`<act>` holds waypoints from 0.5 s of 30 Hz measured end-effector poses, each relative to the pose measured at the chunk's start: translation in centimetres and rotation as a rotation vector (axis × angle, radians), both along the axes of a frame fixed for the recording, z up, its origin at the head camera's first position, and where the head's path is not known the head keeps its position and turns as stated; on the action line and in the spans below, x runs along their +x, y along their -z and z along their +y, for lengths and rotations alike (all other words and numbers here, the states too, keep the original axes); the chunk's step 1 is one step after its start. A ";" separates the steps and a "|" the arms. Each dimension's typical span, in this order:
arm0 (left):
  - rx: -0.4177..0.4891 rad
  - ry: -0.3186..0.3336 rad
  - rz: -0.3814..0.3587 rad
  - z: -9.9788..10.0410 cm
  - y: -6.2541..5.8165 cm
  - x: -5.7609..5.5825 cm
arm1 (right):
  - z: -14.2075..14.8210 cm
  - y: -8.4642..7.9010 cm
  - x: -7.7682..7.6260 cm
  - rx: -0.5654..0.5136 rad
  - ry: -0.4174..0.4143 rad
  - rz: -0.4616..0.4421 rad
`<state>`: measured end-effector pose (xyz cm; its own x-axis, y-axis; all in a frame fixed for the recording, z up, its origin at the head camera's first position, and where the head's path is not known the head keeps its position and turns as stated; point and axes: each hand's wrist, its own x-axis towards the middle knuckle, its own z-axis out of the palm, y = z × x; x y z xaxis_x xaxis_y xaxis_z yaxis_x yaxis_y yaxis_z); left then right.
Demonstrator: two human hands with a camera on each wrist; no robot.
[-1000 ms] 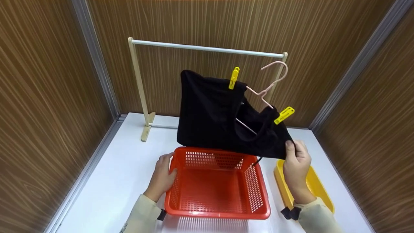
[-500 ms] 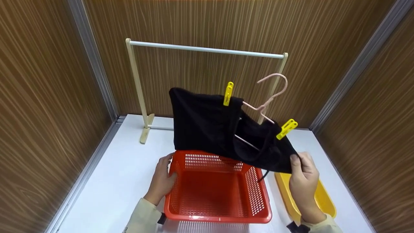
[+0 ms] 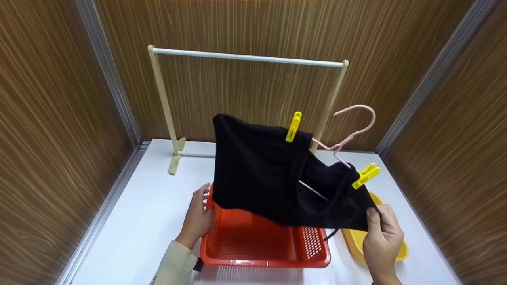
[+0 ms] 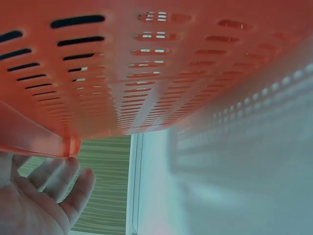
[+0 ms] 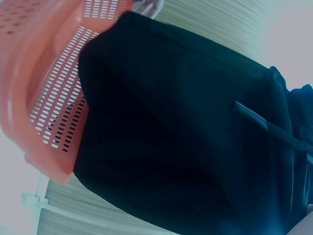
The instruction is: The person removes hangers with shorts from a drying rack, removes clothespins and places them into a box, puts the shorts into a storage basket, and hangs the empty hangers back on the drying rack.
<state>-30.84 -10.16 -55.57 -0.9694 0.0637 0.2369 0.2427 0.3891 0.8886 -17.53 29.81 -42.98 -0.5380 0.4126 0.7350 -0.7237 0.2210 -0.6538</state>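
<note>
A black garment (image 3: 257,170) with a dangling cord hangs over the red basket (image 3: 265,262); I cannot tell its exact kind. A pink hanger (image 3: 348,138) runs inside its opening, its hook sticking up. Yellow clothespins (image 3: 293,126) grip the fabric on both sides of the hook. My right hand (image 3: 383,235) pinches the garment's lower right corner between thumb and fingers. With the thumb over the inner side and fingers outside, my left hand (image 3: 197,217) holds the basket's left rim. The left wrist view shows those fingers (image 4: 78,191) bent by the rim.
Behind the garment stands a rack with a white rail (image 3: 245,57) and wooden legs (image 3: 164,99). A yellow tray (image 3: 354,241) sits to the right, partly covered by the garment and right hand. Wood-patterned walls (image 3: 55,130) enclose the white table (image 3: 134,206) on three sides.
My right hand has moved down and to the right, bringing the garment and hanger lower, so the fabric now covers the basket's far part. My left hand stays on the rim.
</note>
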 end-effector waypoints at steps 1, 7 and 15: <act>0.011 0.004 0.003 -0.1 0.0 0.0 | 0.0 0.2 0.1 0.004 -0.007 0.005; 0.017 0.019 -0.002 -0.7 0.4 -0.3 | 0.0 2.1 0.4 0.020 -0.005 0.021; 0.071 -0.039 0.109 -1.6 1.0 -0.5 | -1.1 5.4 0.3 0.126 0.062 -0.123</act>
